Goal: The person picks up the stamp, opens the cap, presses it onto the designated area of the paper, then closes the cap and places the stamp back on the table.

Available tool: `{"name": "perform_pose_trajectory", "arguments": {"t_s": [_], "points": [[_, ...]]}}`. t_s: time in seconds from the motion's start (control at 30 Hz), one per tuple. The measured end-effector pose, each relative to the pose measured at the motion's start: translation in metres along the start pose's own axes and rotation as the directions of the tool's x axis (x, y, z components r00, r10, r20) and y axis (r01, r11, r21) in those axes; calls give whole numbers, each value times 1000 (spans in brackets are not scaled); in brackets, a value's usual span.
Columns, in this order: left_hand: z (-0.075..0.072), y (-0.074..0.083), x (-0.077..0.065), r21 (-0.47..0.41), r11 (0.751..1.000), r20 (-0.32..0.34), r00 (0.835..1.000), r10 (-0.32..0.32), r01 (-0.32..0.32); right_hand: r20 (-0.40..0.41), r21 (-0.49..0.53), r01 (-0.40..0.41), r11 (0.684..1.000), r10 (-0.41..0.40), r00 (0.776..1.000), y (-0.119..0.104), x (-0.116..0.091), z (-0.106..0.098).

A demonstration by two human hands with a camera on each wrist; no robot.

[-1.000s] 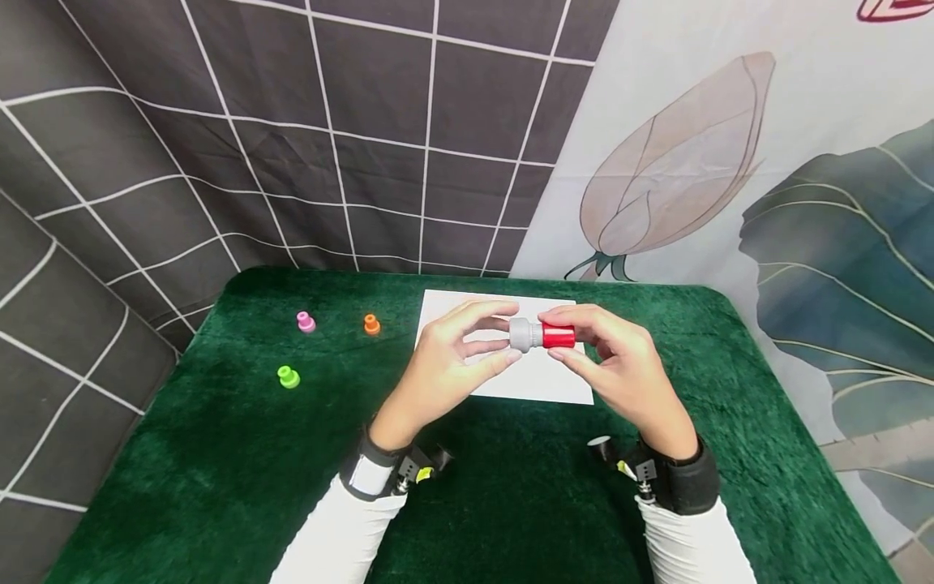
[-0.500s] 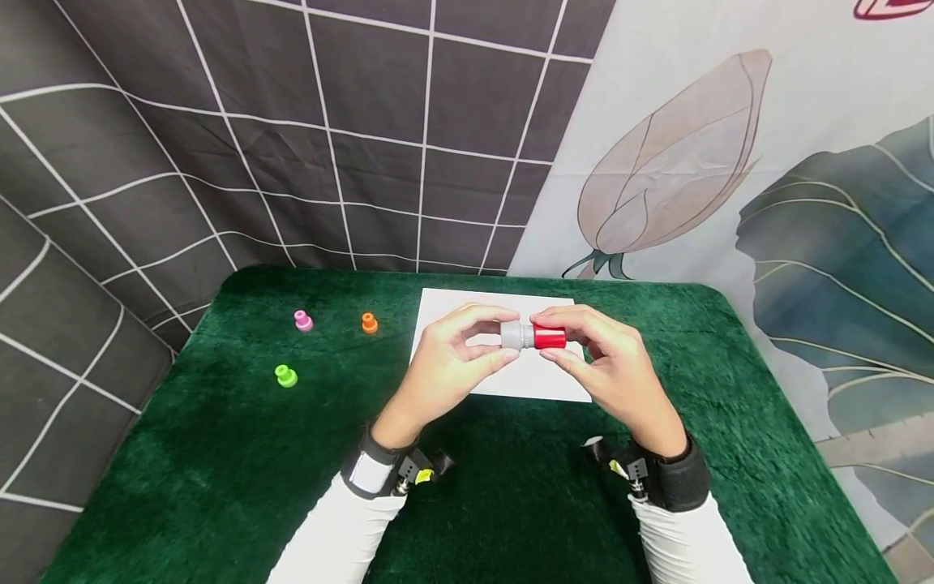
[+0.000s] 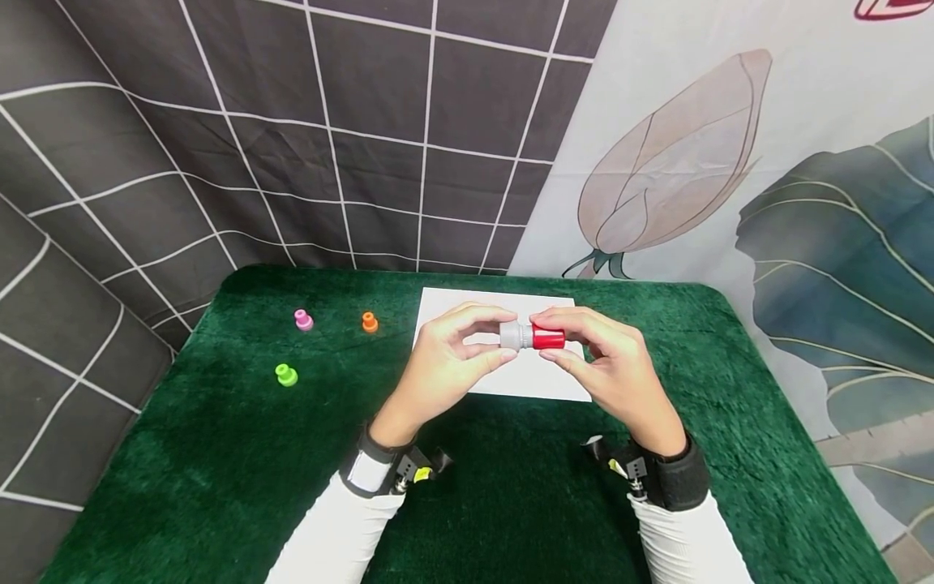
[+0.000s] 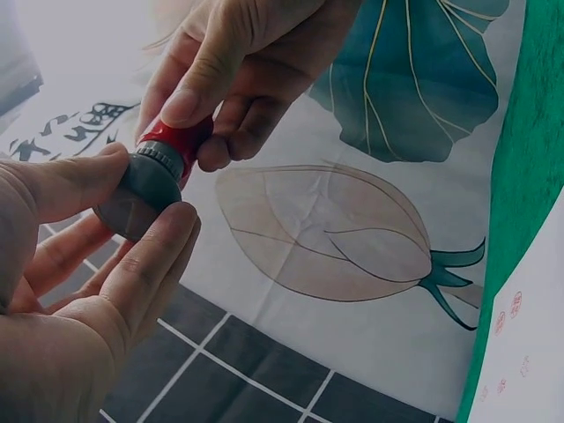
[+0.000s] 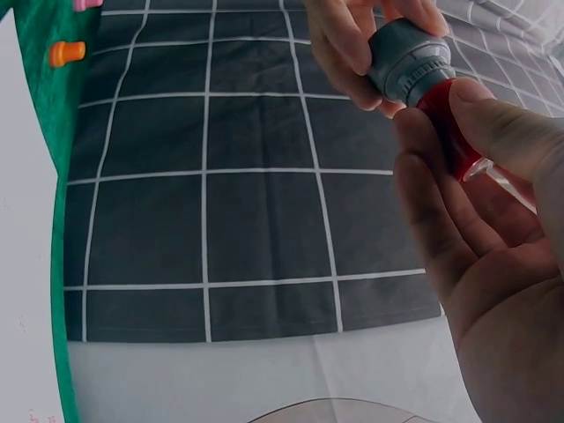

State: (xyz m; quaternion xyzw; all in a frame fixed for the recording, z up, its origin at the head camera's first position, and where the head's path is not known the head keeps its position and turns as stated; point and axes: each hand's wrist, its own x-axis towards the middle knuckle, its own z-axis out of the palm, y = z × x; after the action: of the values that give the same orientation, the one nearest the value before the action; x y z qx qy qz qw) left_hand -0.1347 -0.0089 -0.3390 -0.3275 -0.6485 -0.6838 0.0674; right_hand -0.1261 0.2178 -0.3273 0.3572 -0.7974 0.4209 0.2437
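Observation:
Above the white paper [image 3: 529,380], a small red stamp [image 3: 549,337] with a grey cap [image 3: 509,335] lies sideways between both hands. My left hand [image 3: 454,350] pinches the grey cap between thumb and fingers. The right hand [image 3: 619,357] grips the red body from the other end. In the left wrist view the grey cap [image 4: 137,196] meets the red part at a ridged collar. Seen from the right wrist, the red body [image 5: 448,128] joins the grey piece with no visible gap. Its ends are partly hidden by fingers.
To the left on the green cloth [image 3: 241,454] stand three small knob-shaped pieces: pink [image 3: 303,319], orange [image 3: 370,322] and green [image 3: 286,375]. Small red prints [image 4: 516,304] mark the paper. A dark tiled-pattern curtain [image 3: 372,162] and a printed white cloth [image 3: 657,162] hang behind.
Both hands hold the same grip. The right hand and the stamp with its grey cap have shifted slightly left; almost nothing differs over the last half second.

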Motion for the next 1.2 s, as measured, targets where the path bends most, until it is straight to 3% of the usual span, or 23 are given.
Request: {"name": "perform_pose_trajectory", "arguments": {"t_s": [0.9,1.2], "points": [[9,-2,0,-54,999,-29,1000,-6,4,-46,47,14,999,-11,999,0,1,3],[7,-1,0,16,1000,-89,996,15,-13,-65,-13,44,999,-44,997,1,2,-1]]}}
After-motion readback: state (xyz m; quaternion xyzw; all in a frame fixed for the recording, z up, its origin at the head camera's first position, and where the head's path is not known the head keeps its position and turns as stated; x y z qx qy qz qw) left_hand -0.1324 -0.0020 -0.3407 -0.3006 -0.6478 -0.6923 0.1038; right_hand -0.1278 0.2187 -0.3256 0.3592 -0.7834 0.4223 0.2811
